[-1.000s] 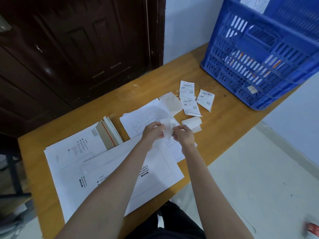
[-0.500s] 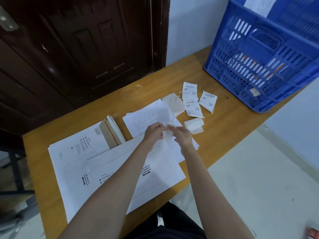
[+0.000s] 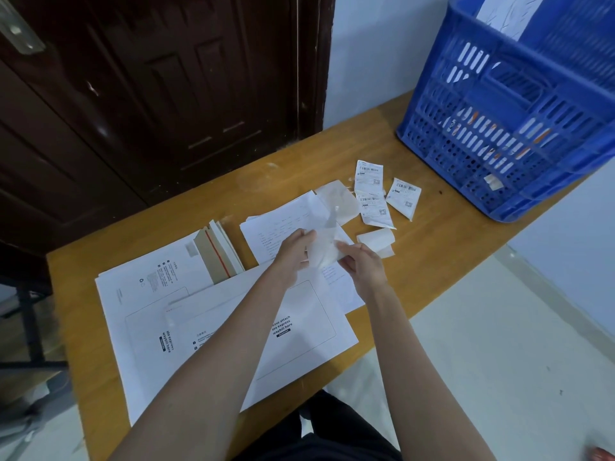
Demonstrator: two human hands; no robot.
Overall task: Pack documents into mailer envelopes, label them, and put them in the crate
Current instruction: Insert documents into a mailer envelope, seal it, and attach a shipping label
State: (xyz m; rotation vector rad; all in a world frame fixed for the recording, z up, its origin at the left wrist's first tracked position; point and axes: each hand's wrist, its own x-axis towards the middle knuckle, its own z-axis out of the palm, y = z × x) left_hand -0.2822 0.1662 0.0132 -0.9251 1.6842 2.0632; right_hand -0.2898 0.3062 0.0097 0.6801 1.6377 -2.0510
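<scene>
My left hand [image 3: 293,249] and my right hand [image 3: 361,264] both pinch a small white label paper [image 3: 324,247] above the table, and the paper looks blurred. Under my arms lies a white mailer envelope [image 3: 299,331] with a printed waybill box, on top of another white mailer [image 3: 146,294]. Printed documents [image 3: 283,221] lie just beyond my hands. Several barcode labels [image 3: 369,191] rest farther right, one label [image 3: 403,196] apart from them. A blue crate [image 3: 519,128] stands at the table's far right with white mailers inside.
A stack of unused mailers [image 3: 218,251] with a red strip lies left of the documents. Curled backing papers [image 3: 376,239] and a beige sheet [image 3: 342,201] lie near the labels. A dark wooden door [image 3: 159,94] is behind the wooden table [image 3: 429,234].
The paper between my hands has spread wider and higher, as if its layers are pulled apart. Both hands stay over the same spot on the table.
</scene>
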